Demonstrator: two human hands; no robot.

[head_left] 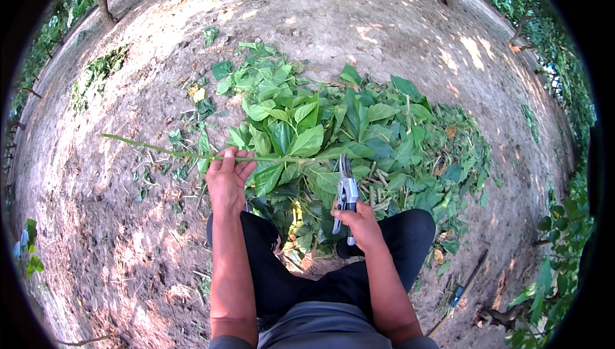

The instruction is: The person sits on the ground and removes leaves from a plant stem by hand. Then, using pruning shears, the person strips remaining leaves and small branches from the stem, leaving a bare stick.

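My left hand (229, 173) is closed around a long thin green stem (154, 148). The stem runs sideways: its bare end points left, and its other part passes right over the leaves toward the pruning shears. My right hand (360, 222) grips the pruning shears (348, 189), grey with dark parts, blades upward. The blade tips are at or near the stem's right part; whether they touch it I cannot tell. Below both hands spreads a heap of broad green leaves (307, 141). Short cut stem pieces (379, 192) lie among them, left of the right knee.
Brown soil (154, 234) with sun patches surrounds the heap. Loose leaves (99, 77) lie at the far left. Tree trunks (104, 3) stand at the back. A long thin stick-like tool (471, 278) lies at the right, near leafy branches (551, 278). My bent legs (410, 237) flank the heap's near side.
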